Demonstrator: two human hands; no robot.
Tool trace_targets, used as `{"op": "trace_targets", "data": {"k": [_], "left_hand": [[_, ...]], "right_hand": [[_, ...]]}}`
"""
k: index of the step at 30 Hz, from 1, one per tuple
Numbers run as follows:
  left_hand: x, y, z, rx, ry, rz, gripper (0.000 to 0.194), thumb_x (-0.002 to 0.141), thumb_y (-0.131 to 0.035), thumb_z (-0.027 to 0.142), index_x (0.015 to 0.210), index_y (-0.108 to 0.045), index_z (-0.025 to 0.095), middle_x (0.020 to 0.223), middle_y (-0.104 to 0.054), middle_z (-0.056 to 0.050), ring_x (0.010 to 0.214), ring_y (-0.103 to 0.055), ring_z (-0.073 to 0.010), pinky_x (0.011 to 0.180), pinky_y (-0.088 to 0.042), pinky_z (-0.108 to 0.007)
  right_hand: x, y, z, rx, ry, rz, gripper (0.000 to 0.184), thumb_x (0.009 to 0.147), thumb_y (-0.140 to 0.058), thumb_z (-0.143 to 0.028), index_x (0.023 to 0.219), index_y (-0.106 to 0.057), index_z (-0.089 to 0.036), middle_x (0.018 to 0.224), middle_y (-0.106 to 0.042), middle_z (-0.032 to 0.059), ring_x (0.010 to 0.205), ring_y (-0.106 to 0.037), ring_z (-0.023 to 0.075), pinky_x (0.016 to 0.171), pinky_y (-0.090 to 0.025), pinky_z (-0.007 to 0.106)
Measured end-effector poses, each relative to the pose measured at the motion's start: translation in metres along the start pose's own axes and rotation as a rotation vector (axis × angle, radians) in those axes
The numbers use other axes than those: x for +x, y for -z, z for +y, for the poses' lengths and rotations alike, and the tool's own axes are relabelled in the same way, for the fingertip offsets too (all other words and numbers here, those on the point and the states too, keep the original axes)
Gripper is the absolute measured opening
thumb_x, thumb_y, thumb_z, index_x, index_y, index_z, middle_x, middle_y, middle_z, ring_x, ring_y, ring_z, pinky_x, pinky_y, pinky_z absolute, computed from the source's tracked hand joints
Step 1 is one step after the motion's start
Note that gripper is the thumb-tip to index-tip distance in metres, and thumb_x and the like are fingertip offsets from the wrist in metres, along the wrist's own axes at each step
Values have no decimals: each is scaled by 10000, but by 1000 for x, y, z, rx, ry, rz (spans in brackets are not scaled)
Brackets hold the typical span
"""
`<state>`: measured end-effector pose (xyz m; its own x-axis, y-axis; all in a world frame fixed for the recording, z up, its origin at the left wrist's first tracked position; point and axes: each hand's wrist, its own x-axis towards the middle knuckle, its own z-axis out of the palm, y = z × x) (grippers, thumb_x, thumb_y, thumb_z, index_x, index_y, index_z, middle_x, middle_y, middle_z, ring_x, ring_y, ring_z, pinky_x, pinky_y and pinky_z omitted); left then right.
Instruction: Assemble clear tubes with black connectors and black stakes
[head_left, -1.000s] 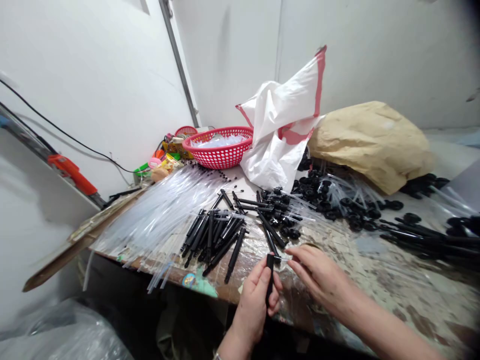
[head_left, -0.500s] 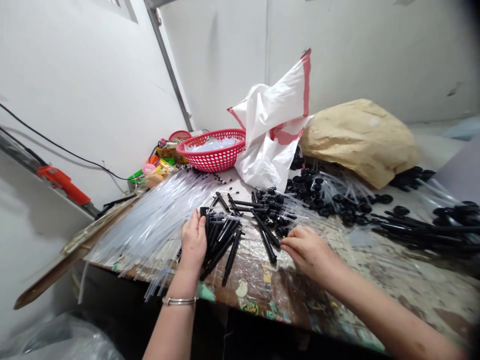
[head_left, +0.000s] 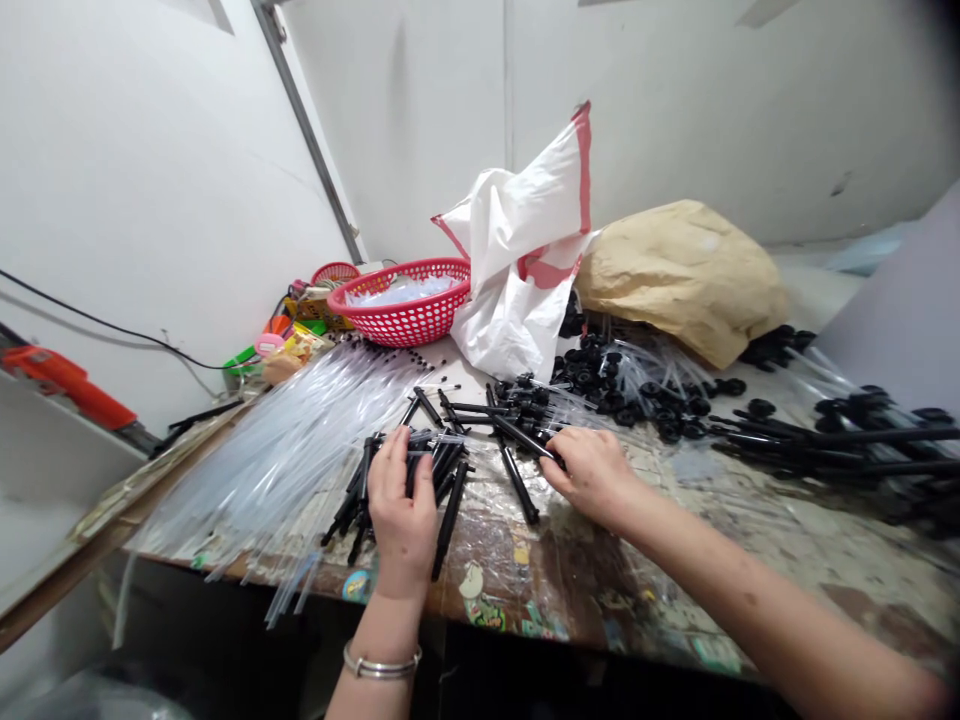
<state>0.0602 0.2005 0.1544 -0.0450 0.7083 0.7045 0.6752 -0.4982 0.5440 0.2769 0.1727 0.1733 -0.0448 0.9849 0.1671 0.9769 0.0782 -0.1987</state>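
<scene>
My left hand [head_left: 403,505] rests over a pile of black plastic tubes [head_left: 450,520], thumb spread from the fingers, with black parts visible in the gap. Whether its fingertips touch a tube is hidden. My right hand [head_left: 589,475] is closed on the near end of a slim black tube [head_left: 525,437], which points away to the upper left. Another black tube [head_left: 517,485] lies on the table just left of that hand. Beyond them is a heap of black pump-like parts [head_left: 532,400] with thin clear tubes.
Long clear plastic tubes [head_left: 277,440] spread across the table's left side. A red perforated basket [head_left: 405,322], a white sack [head_left: 517,270] and a brown paper bag [head_left: 682,270] stand behind. More black parts [head_left: 825,450] lie at right. The table's front edge [head_left: 540,625] runs below my hands.
My left hand has shifted right over the black tubes, its thumb further from the fingers. My right hand has taken hold of a black tube, whose near end is now raised. The view has turned slightly right.
</scene>
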Motion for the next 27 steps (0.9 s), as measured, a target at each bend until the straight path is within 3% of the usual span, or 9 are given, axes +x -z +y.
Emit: {"op": "trace_targets", "data": {"k": [3,5,8,12,14,16,18,23,27], "left_hand": [[-18,-13,35,-255,-173,-173,518,800,-587,170,1300,-475,246,1344,-491,-104,1263,-400,-275,1057,-296,-472],[-34,-24,53,-434,-229,-372,481,804,-574,127,1256,-525,283,1249,-584,-80,1207,-469,-267,1048,-305,-481],[-56,-36,65,-619,-139,-553,424,831,-527,110,1209,-573,297,1104,-665,-79,1022,-594,-231,931,-436,-404],[-64,-35,61,-679,218,-487,463,784,-620,191,1235,-559,274,1030,-667,-85,735,-614,-180,713,-508,-301],[-64,-32,56,-717,468,-465,518,776,-637,266,1278,-510,277,942,-664,-60,585,-553,-126,547,-483,-243],[-66,-31,54,-787,695,-453,562,769,-640,335,1303,-474,269,877,-653,-38,536,-508,-97,433,-414,-192],[-71,-33,55,-849,837,-451,594,749,-653,385,1297,-478,238,834,-646,-31,522,-490,-82,389,-364,-165],[-86,-43,60,-881,883,-557,613,736,-661,418,1284,-490,203,795,-641,-34,504,-488,-67,382,-352,-152],[-90,-45,56,-953,901,-577,537,777,-632,385,1272,-499,226,777,-619,-18,494,-467,-48,381,-332,-133]], "right_hand": [[-23,22,-4,208,19,-43,212,855,-437,-258,738,-600,-190,704,-599,19,653,-512,142,625,-348,277],[-42,33,-8,358,53,-47,232,866,-420,-257,697,-562,-188,666,-568,10,610,-489,129,582,-351,260],[-67,42,-3,519,75,-22,321,921,-348,-317,681,-521,-192,681,-551,12,641,-499,131,611,-391,257],[-87,40,48,636,-149,66,377,941,-281,-389,807,-580,-203,782,-613,33,701,-567,151,626,-452,274],[-92,28,85,544,-281,155,349,917,-336,-392,815,-609,-200,774,-636,41,681,-586,167,614,-462,288],[-93,13,119,409,-322,181,304,886,-392,-359,796,-631,-194,762,-646,44,710,-600,184,634,-468,297],[-89,-3,141,268,-315,167,261,862,-430,-306,820,-660,-190,789,-655,50,755,-602,185,674,-467,294],[-57,-22,146,83,-317,133,222,830,-503,-257,881,-707,-186,903,-631,93,874,-540,218,796,-407,329],[-25,-26,143,-5,-379,135,235,834,-498,-258,945,-698,-201,1007,-582,120,957,-460,266,784,-369,356]]}}
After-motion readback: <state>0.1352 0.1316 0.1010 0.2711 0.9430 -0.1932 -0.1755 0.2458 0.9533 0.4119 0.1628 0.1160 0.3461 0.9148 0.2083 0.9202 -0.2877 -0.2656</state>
